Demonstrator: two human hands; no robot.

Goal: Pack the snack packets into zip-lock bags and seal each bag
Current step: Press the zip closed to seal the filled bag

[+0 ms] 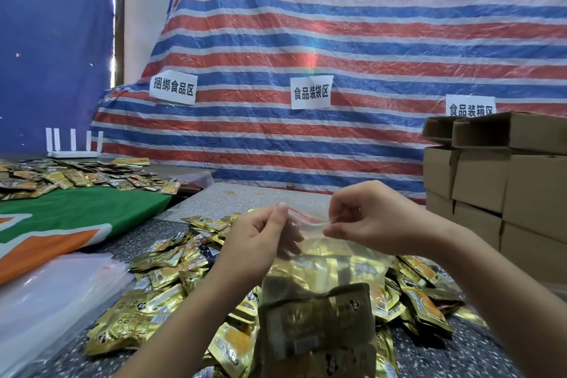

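Striped tarpaulin [306, 40] is hanging behind the speckled bench [147, 233], with cardboard boxes [497, 181] stacked at its right edge. Above a heap of gold snack packets [165, 285] near the front edge, the left hand [260, 233] and right hand [365, 218] are each pinching the red-striped top of a filled zip-lock bag [319, 301], which is hanging between them.
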